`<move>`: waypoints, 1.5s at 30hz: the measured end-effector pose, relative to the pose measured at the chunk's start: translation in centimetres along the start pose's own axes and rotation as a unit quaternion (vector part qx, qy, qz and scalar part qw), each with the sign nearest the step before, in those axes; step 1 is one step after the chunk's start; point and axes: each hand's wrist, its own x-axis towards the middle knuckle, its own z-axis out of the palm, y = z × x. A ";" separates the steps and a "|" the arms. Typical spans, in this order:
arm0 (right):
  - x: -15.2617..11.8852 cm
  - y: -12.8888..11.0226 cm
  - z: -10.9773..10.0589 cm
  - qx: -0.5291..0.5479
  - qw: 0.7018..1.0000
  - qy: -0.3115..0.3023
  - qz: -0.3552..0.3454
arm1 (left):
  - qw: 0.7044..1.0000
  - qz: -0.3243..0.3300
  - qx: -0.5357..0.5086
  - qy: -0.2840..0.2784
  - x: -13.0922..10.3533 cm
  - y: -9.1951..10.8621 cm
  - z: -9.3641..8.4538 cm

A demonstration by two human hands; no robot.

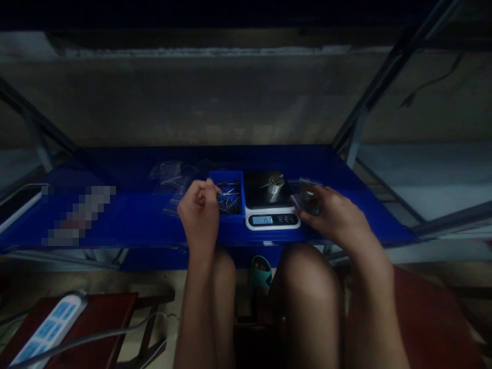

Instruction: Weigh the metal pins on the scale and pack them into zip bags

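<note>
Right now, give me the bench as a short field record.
left hand: fingers pinched by bin; grip contents unclear
right hand: holding small clear bag, right of scale
bin: blue, loose thin metal pieces inside
scale: digits look like 153; small round metallic container on top
rest: loose clear bags, left of bin

Both hands, left and right, reach forward with fingers bent.

Head cam only: worn up top, looks fwd + down over the blue shelf, approx arm's reach.
</note>
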 end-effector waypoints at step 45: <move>7.5 -18.3 1.8 -0.024 0.946 -0.134 -0.294 | 0.990 0.020 -0.074 0.119 0.4 -0.5 -1.0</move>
